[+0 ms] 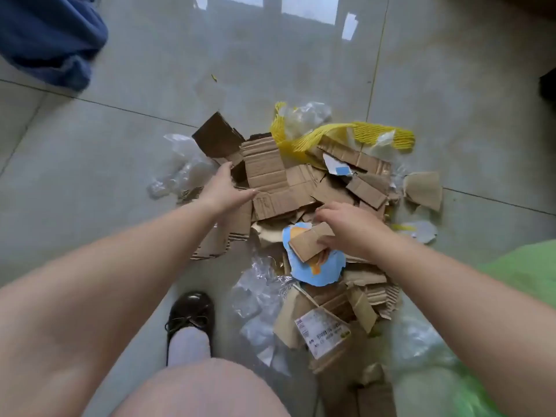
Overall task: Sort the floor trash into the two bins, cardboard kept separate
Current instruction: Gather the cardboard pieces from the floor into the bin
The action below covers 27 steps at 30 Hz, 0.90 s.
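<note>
A heap of torn cardboard (331, 188) lies on the tiled floor, mixed with clear plastic film (258, 299) and yellow foam netting (382, 133). My left hand (224, 189) rests spread on a large corrugated sheet (264, 173) at the heap's left side, thumb and fingers at its edges. Fingers curled, my right hand (346, 227) grips a small brown cardboard piece (307, 245) over a blue and orange printed scrap (319, 269).
A blue bag (48, 37) sits at the top left and a green bag (523, 272) at the right edge. More clear plastic (180, 167) lies left of the heap. My black shoe (191, 314) stands just left of the trash.
</note>
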Tool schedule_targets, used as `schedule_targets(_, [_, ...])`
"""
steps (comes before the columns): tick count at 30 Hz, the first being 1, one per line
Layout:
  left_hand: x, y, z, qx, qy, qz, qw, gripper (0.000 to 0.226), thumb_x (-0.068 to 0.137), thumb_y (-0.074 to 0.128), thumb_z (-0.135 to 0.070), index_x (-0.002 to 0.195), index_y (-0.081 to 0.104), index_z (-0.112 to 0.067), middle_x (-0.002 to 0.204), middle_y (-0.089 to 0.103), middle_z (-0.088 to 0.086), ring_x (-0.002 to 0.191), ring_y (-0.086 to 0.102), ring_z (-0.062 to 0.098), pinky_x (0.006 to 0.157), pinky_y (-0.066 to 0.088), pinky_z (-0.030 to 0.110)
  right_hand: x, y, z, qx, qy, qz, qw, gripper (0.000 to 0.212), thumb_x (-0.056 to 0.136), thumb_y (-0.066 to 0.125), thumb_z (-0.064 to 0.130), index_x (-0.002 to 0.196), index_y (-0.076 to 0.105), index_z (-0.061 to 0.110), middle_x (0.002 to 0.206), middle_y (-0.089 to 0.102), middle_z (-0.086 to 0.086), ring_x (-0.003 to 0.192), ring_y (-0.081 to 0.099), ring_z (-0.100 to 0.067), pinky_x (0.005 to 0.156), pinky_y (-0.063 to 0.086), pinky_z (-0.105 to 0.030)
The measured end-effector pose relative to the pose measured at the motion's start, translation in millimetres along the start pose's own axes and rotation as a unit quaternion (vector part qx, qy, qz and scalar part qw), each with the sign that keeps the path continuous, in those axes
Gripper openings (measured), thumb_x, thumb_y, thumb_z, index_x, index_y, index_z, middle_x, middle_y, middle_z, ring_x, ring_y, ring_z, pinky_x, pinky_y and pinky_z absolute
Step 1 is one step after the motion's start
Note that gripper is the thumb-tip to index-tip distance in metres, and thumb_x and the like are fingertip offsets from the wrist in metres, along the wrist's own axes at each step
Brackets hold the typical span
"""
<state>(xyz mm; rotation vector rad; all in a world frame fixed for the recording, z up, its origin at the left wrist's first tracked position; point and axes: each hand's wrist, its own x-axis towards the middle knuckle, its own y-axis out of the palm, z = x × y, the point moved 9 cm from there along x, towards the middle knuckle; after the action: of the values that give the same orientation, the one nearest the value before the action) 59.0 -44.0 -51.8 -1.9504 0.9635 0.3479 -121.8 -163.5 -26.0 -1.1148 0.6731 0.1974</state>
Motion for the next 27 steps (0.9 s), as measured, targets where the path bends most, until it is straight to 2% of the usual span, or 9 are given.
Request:
schedule_targets(3, [12, 12, -2, -0.055, 0.002, -0.005, 0.998, 0.083, 0.083, 0.070, -0.030, 0.147, 0.021, -0.011, 0.143, 0.043, 0.013, 0.132, 0.043, 0.023, 0.105, 0.038, 0.035, 12, 14, -2, 0.007, 0.017, -0.008, 1.000, 0.033, 0.089, 0.056, 0.031, 0.121, 0.054, 0.026, 0.138, 0.045, 0.006, 0.123, 0.047, -0.021, 0.089, 0.047, -0.037])
schedule_targets(7, [27, 21, -1, -0.085, 0.003, -0.020, 0.996, 0.078, 0.083, 0.069, -0.029, 0.145, 0.025, -0.011, 0.135, 0.051, 0.009, 0.122, 0.051, 0.020, 0.098, 0.045, 0.034, 24, 28, -1, -0.013, 0.033, 0.007, 0.999, 0.037, 0.089, 0.049, 0.031, 0.125, 0.051, 0.025, 0.132, 0.049, 0.002, 0.117, 0.049, -0.023, 0.077, 0.036, -0.030])
schedule_targets(10, [41, 21, 3, -0.105, -0.009, -0.046, 0.993, 0.082, 0.083, 0.069, -0.032, 0.147, 0.020, -0.013, 0.128, 0.057, 0.005, 0.114, 0.055, 0.019, 0.090, 0.046, 0.031, 24, 32, 7, -0.090, 0.015, -0.011, 0.996, 0.035, 0.088, 0.052, 0.030, 0.122, 0.052, 0.020, 0.121, 0.053, -0.003, 0.112, 0.050, -0.027, 0.081, 0.034, -0.034])
schedule_targets(15, [52, 30, 9, -0.045, -0.046, -0.048, 0.997, 0.084, 0.077, 0.071, -0.044, 0.142, 0.029, -0.011, 0.138, 0.049, 0.008, 0.127, 0.046, 0.028, 0.103, 0.041, 0.038, 23, 47, 5, -0.122, 0.039, -0.023, 0.992, 0.045, 0.082, 0.061, 0.035, 0.123, 0.050, 0.021, 0.119, 0.049, -0.005, 0.109, 0.049, -0.027, 0.092, 0.035, -0.036])
schedule_targets(18, [53, 34, 3, -0.053, -0.031, -0.058, 0.996, 0.078, 0.072, 0.075, -0.042, 0.137, 0.039, -0.016, 0.129, 0.057, 0.004, 0.121, 0.053, 0.023, 0.103, 0.042, 0.038, 22, 47, 1, -0.117, 0.048, -0.037, 0.991, 0.049, 0.080, 0.065, 0.040, 0.123, 0.050, 0.022, 0.118, 0.048, -0.005, 0.109, 0.049, -0.027, 0.094, 0.035, -0.038])
schedule_targets(21, [52, 32, -8, -0.085, 0.008, -0.064, 0.994, 0.046, 0.076, 0.073, -0.032, 0.118, 0.059, -0.020, 0.111, 0.067, -0.001, 0.106, 0.062, 0.018, 0.097, 0.048, 0.037, 18, 37, -7, -0.075, 0.068, -0.062, 0.993, 0.044, 0.081, 0.067, 0.038, 0.118, 0.050, 0.022, 0.114, 0.050, -0.005, 0.107, 0.050, -0.028, 0.085, 0.036, -0.035])
schedule_targets(23, [47, 28, -16, -0.155, 0.030, -0.051, 0.986, 0.027, 0.084, 0.068, -0.025, 0.109, 0.063, -0.019, 0.104, 0.067, -0.002, 0.099, 0.064, 0.015, 0.092, 0.052, 0.034, 16, 34, -13, -0.008, 0.095, -0.053, 0.994, 0.033, 0.083, 0.066, 0.035, 0.109, 0.051, 0.022, 0.110, 0.056, -0.003, 0.104, 0.054, -0.027, 0.077, 0.036, -0.033])
schedule_targets(25, [43, 15, -22, -0.218, 0.036, -0.040, 0.974, 0.023, 0.090, 0.061, -0.021, 0.112, 0.061, -0.016, 0.105, 0.065, -0.001, 0.096, 0.064, 0.013, 0.084, 0.054, 0.028, 11, 31, -20, 0.115, 0.129, -0.054, 0.983, 0.023, 0.084, 0.067, 0.031, 0.100, 0.054, 0.022, 0.100, 0.060, 0.000, 0.095, 0.056, -0.022, 0.071, 0.037, -0.029])
schedule_targets(27, [43, -5, -20, -0.240, 0.035, -0.043, 0.969, 0.025, 0.093, 0.056, -0.022, 0.117, 0.057, -0.015, 0.106, 0.063, -0.002, 0.095, 0.063, 0.012, 0.077, 0.055, 0.025, 7, 24, -27, 0.236, 0.155, -0.079, 0.956, 0.023, 0.084, 0.068, 0.026, 0.103, 0.058, 0.016, 0.097, 0.058, -0.001, 0.090, 0.054, -0.018, 0.071, 0.037, -0.026])
